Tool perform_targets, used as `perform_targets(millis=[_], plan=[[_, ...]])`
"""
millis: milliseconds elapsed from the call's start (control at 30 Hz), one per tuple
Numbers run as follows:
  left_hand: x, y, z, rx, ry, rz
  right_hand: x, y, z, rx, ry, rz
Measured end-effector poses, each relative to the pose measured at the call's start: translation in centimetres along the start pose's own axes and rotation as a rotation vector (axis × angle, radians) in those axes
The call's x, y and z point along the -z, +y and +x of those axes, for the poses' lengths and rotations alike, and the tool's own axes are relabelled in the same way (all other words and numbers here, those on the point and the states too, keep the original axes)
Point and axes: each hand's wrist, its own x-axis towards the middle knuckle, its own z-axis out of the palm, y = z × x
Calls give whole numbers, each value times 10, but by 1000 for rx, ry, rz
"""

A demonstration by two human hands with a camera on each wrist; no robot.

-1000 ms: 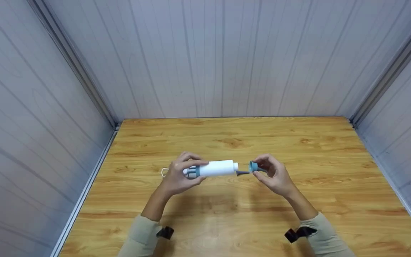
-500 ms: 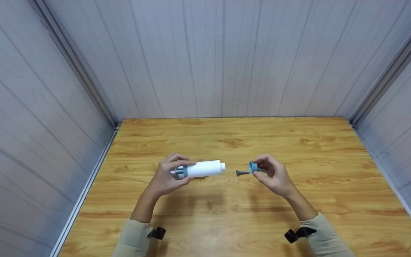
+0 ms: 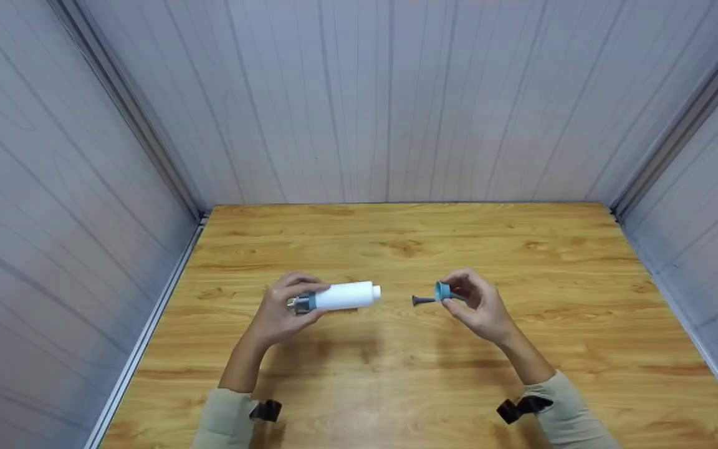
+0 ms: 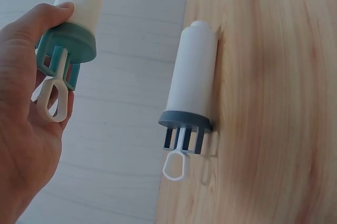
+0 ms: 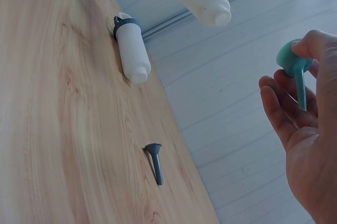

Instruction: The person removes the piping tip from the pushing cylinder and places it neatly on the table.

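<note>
My left hand (image 3: 285,307) holds a white syringe-like cylinder (image 3: 346,295) level above the table, gripping near its teal collar (image 4: 79,42). A white ring handle (image 4: 52,100) sticks out behind the collar, and a narrow white tip faces right. Across a gap, my right hand (image 3: 482,308) pinches a teal funnel-shaped nozzle (image 5: 290,58), its wide mouth toward the cylinder and its thin tube toward my palm. Cylinder and nozzle are apart. A dark grey nozzle (image 5: 154,153) of the same shape lies on the table, below and left of the right hand.
A second white syringe-like cylinder (image 4: 192,71) with a dark grey collar and ring handle lies on the wooden table (image 3: 396,380). In the head view it is mostly hidden behind the held one. Ribbed pale walls (image 3: 359,106) stand at the back and both sides.
My left hand has moved left with the white cylinder, widening the gap to the teal nozzle. My right hand has stayed in place. The dark grey nozzle now shows fully apart from the cylinder.
</note>
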Motion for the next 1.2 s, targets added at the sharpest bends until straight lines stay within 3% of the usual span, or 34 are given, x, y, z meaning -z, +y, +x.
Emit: perform_targets(millis=[133, 333, 700, 967, 1200], plan=[[0, -5, -4, -17, -4, 3, -1, 0, -1, -33, 5, -19], [-1, -12, -12, -11, -31, 30, -2, 0, 1, 9, 4, -3], [-7, -24, -29, 49, -57, 94, 0, 3, 0, -6, -1, -7], [-11, -27, -38, -18, -49, 250, -2, 1, -1, -1, 5, -18], [-16, -28, -42, -8, -125, 362, -3, 1, -1, 4, 9, -19]])
